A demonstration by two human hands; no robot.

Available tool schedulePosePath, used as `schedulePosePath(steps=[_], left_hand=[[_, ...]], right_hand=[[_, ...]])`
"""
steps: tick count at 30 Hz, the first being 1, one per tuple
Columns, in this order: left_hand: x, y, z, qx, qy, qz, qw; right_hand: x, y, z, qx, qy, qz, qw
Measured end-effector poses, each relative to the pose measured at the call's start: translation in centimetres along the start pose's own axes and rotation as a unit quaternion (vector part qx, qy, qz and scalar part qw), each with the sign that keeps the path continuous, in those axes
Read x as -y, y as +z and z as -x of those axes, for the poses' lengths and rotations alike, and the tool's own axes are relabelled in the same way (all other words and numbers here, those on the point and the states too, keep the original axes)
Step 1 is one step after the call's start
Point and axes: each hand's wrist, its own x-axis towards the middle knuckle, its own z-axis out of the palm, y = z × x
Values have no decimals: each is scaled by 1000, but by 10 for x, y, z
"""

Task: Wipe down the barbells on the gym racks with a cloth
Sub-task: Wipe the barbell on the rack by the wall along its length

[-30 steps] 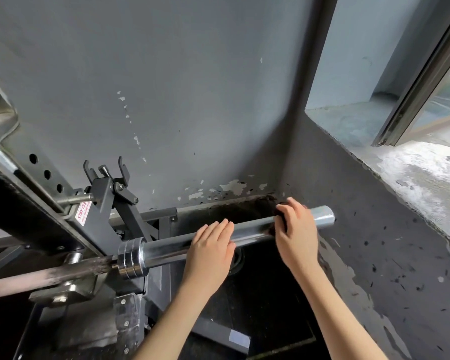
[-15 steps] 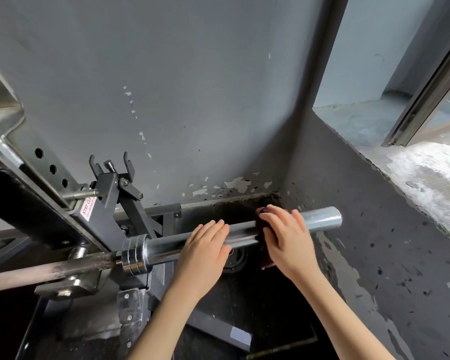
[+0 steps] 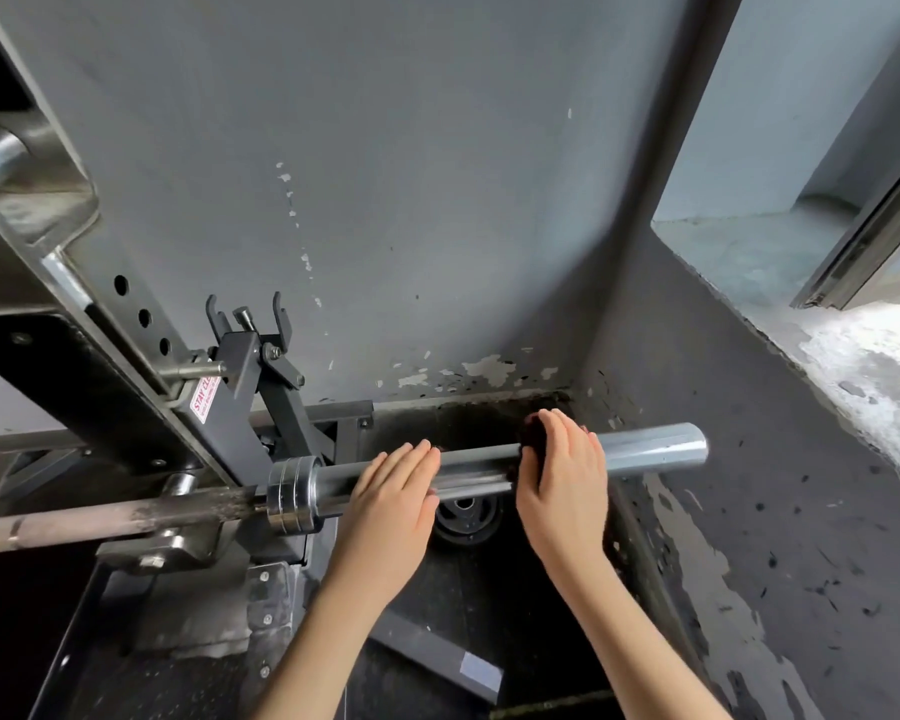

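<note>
At the bottom of the view, two bare forearms reach up to the barbell (image 3: 655, 449), which lies level on the rack (image 3: 126, 366). The left hand (image 3: 393, 498) rests on the chrome sleeve near its collar, fingers straight and loose, gripping nothing. The right hand (image 3: 562, 485), nearer the free end, curls its fingers over a dark cloth (image 3: 531, 433) pressed to the sleeve. Beneath lies a weight plate (image 3: 466, 514) on the floor. Behind stands a flaking grey wall (image 3: 437, 200).

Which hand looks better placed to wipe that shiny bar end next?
The right hand: it holds the dark cloth against the barbell sleeve. The left hand only rests flat on it, with no cloth.
</note>
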Motion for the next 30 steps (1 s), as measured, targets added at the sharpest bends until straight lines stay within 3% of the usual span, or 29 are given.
schedulePosePath(steps=[5, 6, 9, 11, 17, 20, 23, 28, 30], left_hand=[[1, -4, 0, -6, 16, 19, 1000], [3, -4, 1, -4, 21, 19, 1000], [9, -4, 3, -27, 41, 19, 999], [9, -6, 5, -42, 35, 30, 998], [13, -16, 9, -56, 22, 55, 997], [23, -19, 11, -59, 15, 48, 997], [30, -22, 14, -55, -6, 77, 995], [32, -23, 16, -46, 8, 91, 995], [35, -25, 18, -52, 3, 81, 995]], right_hand=[[4, 5, 14, 101, -185, 44, 977], [-4, 2, 11, 89, -183, 71, 976], [-2, 5, 6, 5, -49, 94, 994], [19, 15, 12, -10, -15, 91, 996], [11, 6, 10, 81, -174, 70, 979], [-1, 2, 8, 35, -85, 67, 993], [32, 17, 20, -4, -11, 56, 998], [33, 15, 22, 59, -188, 73, 978], [17, 8, 17, 41, -161, 97, 981]])
